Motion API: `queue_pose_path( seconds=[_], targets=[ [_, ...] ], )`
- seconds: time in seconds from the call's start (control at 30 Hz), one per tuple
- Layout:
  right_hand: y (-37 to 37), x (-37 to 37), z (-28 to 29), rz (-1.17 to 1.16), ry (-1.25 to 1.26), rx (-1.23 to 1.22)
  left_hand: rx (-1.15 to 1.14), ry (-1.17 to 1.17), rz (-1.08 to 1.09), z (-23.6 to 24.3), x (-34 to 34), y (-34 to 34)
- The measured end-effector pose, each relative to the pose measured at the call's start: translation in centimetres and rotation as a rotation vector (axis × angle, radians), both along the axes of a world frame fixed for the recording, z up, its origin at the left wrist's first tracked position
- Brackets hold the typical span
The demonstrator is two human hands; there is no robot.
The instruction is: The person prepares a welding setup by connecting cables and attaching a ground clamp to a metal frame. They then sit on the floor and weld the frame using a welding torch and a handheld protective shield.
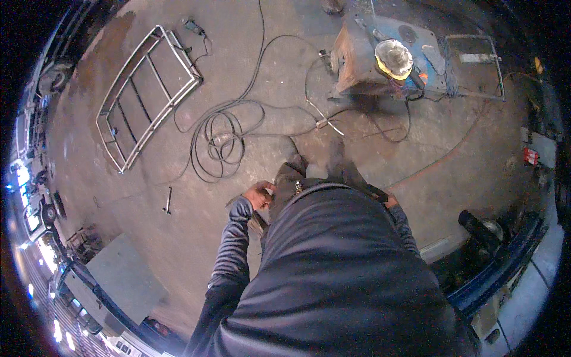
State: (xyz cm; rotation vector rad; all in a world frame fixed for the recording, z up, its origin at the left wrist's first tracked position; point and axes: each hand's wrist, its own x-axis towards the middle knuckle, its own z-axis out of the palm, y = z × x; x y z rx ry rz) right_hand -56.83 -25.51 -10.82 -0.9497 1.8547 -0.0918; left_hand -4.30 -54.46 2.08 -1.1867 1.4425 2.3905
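My left hand is at my left hip with its fingers curled against my dark trousers and a thin, dull item; what it grips is unclear. My right hand is at my right hip, partly behind my body, its fingers bent around something dark that I cannot make out. A dark curved band and a small metal fastening show at my waist. Beyond my shoes, cables lie coiled on the concrete floor. A small metal tool lies on the floor to my left.
A tubular metal frame and a grinder lie ahead left. A rusty blue metal stand carries a pale, yellow-rimmed item. A grey sheet is behind left; a dark cylinder and a blue metal edge are at right.
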Motion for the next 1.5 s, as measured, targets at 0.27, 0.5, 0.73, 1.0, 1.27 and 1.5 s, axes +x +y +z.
queue_pose_path(
  seconds=[0.27,0.5,0.73,1.0,1.27,1.5],
  targets=[
    [-8.3,5.4,6.8,0.04,-0.326,-0.024,0.237,-0.199,0.184,1.2,1.3,-0.2],
    [-13.1,7.0,9.1,0.231,-0.206,0.068,0.307,-0.261,0.148,2.7,1.6,-0.1],
    [-18.9,7.0,13.9,0.229,-0.448,-0.027,0.008,-0.21,0.206,3.1,1.3,2.9],
    [-21.5,7.0,8.0,0.42,-0.419,-0.004,0.025,-0.302,0.373,7.1,1.1,6.6],
    [-23.9,6.0,6.1,0.507,-0.364,0.01,-0.125,-0.341,0.403,6.0,1.8,7.6],
    [-28.2,10.3,3.4,0.591,-0.311,0.019,-0.146,-0.443,0.405,4.3,6.8,5.1]
  ],
)
